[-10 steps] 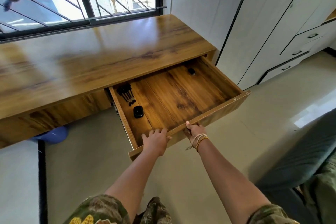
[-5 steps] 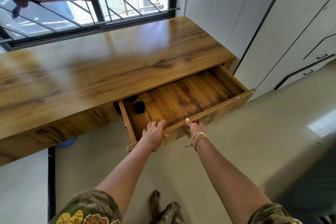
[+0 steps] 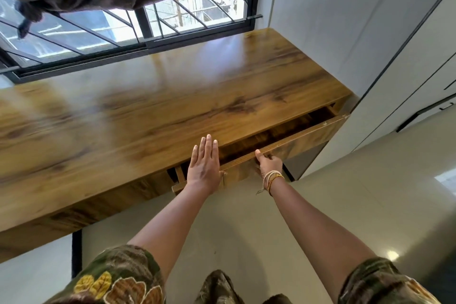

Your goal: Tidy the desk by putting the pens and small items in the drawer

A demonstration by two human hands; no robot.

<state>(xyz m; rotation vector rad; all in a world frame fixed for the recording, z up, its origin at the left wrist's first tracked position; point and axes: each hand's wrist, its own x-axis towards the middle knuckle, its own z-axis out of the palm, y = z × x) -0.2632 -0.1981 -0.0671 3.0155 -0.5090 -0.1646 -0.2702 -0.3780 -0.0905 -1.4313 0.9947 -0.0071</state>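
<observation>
A person stands at a long wooden bench [image 3: 153, 111] under a barred window [image 3: 172, 17], looking down at both bare arms. The bench top shows nothing on it. The drawer [image 3: 308, 133], at the right end, stands only a narrow gap open; its inside is in shadow, so pens and small items cannot be seen. The left hand [image 3: 203, 165] is flat and spread, holding nothing, palm against the drawer's near edge with fingertips over the bench edge. The right hand [image 3: 269, 163], with bangles [image 3: 271, 177] at the wrist, has its grip curled on the drawer front: thumb on the top edge, fingers below. To close it well, push evenly with both hands so it slides straight, and lift the right thumb clear of the gap before it meets the bench.
</observation>
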